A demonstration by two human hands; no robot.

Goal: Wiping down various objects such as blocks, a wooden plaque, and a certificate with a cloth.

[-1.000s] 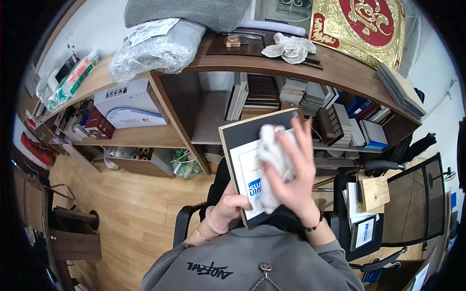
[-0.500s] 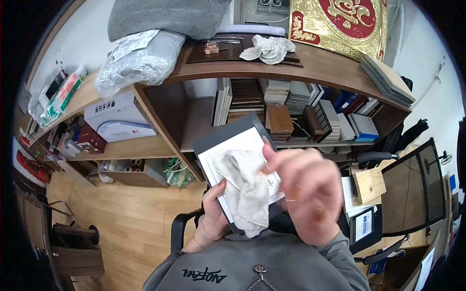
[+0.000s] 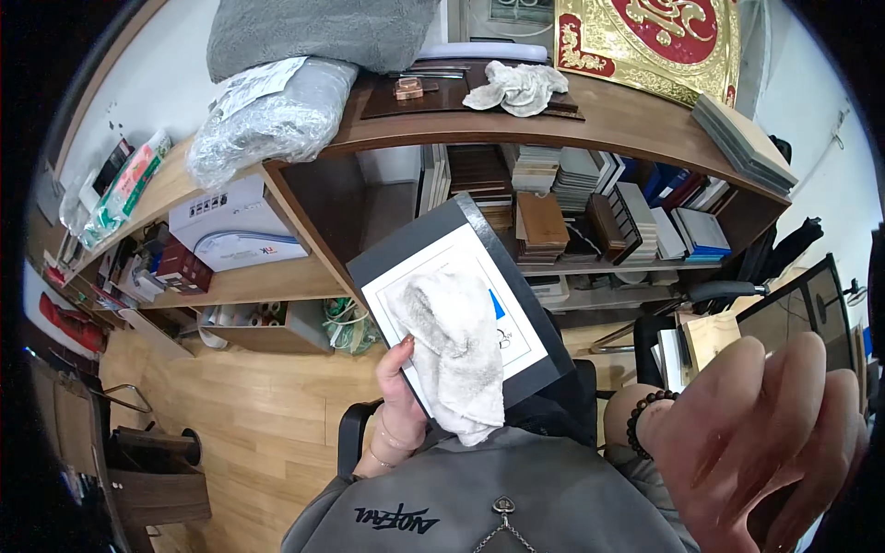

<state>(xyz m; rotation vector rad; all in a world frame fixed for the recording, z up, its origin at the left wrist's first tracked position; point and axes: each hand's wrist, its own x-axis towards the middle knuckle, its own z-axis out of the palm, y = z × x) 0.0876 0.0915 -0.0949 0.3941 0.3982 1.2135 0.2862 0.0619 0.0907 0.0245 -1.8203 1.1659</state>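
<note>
My left hand (image 3: 402,398) grips the lower left edge of a plaque (image 3: 378,267), a flat board with a dark grey border and a white printed face. The plaque is tilted in front of my chest. A crumpled white cloth (image 3: 452,355) lies over the plaque's left and lower part and droops past its lower edge, near my left thumb. Raised at the lower right, apart from the plaque, is my right hand (image 3: 756,442), its fingers curled inward. Whatever those fingers may hold is hidden. Dark beads circle that wrist.
A long brown shelf (image 3: 627,129) ahead carries a plastic-wrapped bundle (image 3: 267,120), another white cloth (image 3: 516,89) and a gold-and-red panel (image 3: 673,37). Stacked boards (image 3: 544,221) fill its lower level. A white box (image 3: 235,226) stands left; a wooden block (image 3: 712,339) lies right.
My right hand has swung from beside the cloth out to the lower right, leaving the plaque. More of the plaque's right side now shows. The cloth and my left hand stay nearly in place.
</note>
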